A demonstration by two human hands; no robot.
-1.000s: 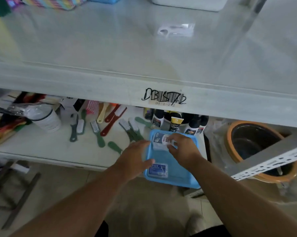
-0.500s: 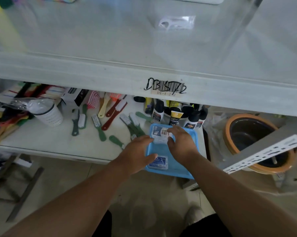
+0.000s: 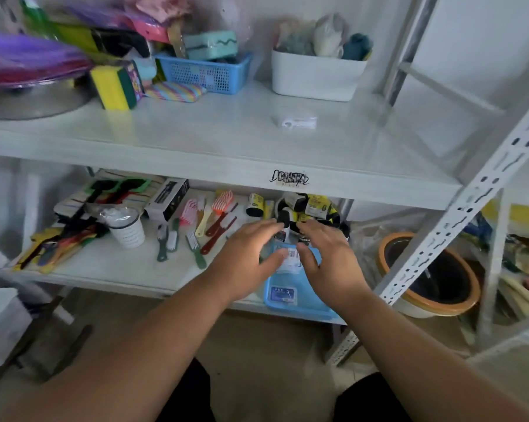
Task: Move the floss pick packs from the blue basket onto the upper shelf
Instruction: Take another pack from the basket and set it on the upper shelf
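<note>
Floss pick pack pinched between both thumbs above the blue basket; left hand and right hand grip it, fingers spread.

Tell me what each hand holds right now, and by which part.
The left hand and right hand pinch one floss pick pack by its side edges.

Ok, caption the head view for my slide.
Both hands, left hand and right hand, lift a floss pick pack from the blue basket; another pack lies on the upper shelf.
</note>
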